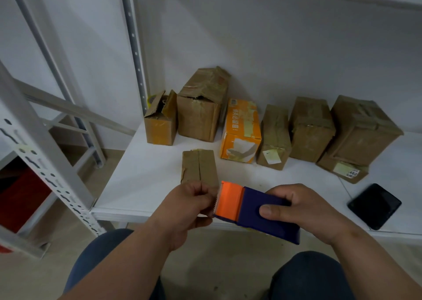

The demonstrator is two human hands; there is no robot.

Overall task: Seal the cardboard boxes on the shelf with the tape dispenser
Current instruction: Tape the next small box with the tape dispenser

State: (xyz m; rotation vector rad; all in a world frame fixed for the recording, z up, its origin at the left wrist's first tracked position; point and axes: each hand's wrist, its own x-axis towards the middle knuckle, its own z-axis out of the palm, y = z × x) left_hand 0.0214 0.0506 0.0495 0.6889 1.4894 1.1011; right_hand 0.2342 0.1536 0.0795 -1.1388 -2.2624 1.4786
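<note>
1. Closest to the camera are two knees in dark blue trousers (98, 261), and above them two bare arms reach toward the white shelf (146, 176).
2. The right hand (303, 210) is wrapped around the blue body of the tape dispenser (258, 210), with the thumb lying on top.
3. The orange end of the tape dispenser, where the toothed cutter is, points left.
4. The left hand (189, 206) sits right at that orange end with its fingers curled in. It looks like it is pinching the loose end of the tape, but the tape itself is too hard to see to be sure.
5. The small brown box (199, 168) stands on the shelf just behind the tape dispenser, touching or almost touching the left hand. Its top seam runs straight away from the person.
6. So the left hand is nearer the box. I think the tape must be pulled along that seam, front to back.
7. Further behind the tape dispenser is a row of more boxes (310, 128), with an orange box (242, 130) among them.
8. A black phone (374, 206) lies to the right of the tape dispenser.
</note>
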